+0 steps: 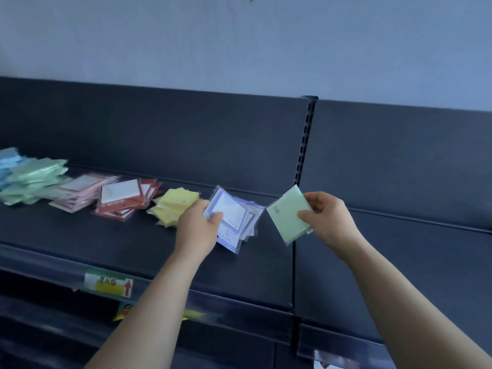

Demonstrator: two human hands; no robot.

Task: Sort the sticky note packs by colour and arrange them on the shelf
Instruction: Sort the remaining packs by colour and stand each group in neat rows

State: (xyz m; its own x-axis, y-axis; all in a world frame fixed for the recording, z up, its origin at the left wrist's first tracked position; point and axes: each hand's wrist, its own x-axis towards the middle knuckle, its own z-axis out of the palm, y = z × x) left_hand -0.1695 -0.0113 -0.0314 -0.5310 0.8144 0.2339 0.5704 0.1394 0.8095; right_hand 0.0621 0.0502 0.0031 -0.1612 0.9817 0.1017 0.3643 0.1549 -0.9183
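Sticky note packs lie in colour piles along a dark shelf [80,235]: blue [9,162] at the far left, then green [34,179], pink [77,190], red [125,199] and yellow [175,209]. My left hand [198,225] grips a bundle of purple packs [234,217] just right of the yellow pile, thumb on top. My right hand [328,217] pinches a single green pack [288,217] by its right edge and holds it in the air above the shelf, to the right of the purple bundle.
A slotted upright post [306,145] divides the shelf back into two panels. A yellow and white price label [109,284] sits on the shelf's front rail, with another shelf rail below it. The right shelf section [399,262] is bare.
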